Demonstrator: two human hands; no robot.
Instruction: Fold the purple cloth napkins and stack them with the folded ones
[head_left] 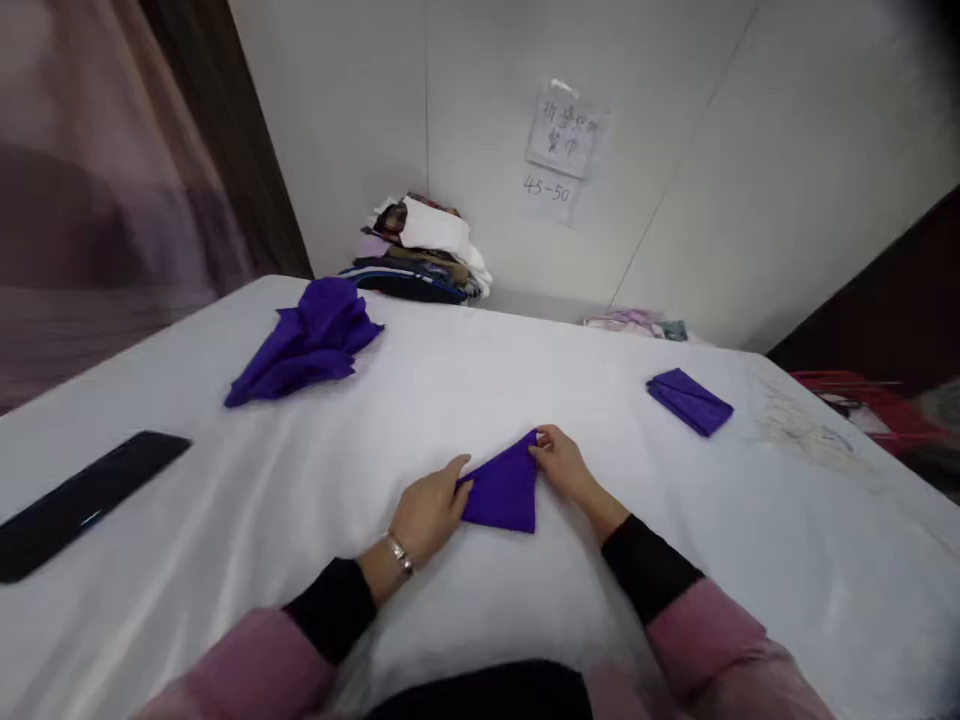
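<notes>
Between my hands, a purple napkin (501,492) folded into a small wedge shape lies on the white-covered table (465,390). My left hand (431,510), with a silver bracelet on its wrist, pinches the napkin's left corner between thumb and fingers. At the upper right corner, my right hand (561,462) grips the cloth in a pinch. A crumpled heap of purple cloth (311,340) sits at the far left. To the right is a folded purple bundle (690,400), lying flat.
A long black flat object (90,495) lies at the table's left. Folded clothes (424,250) are piled behind the far edge, and more cloth (637,322) lies farther right. Handwritten paper signs (564,135) hang on the wall. Something red (870,405) stands beyond the right edge.
</notes>
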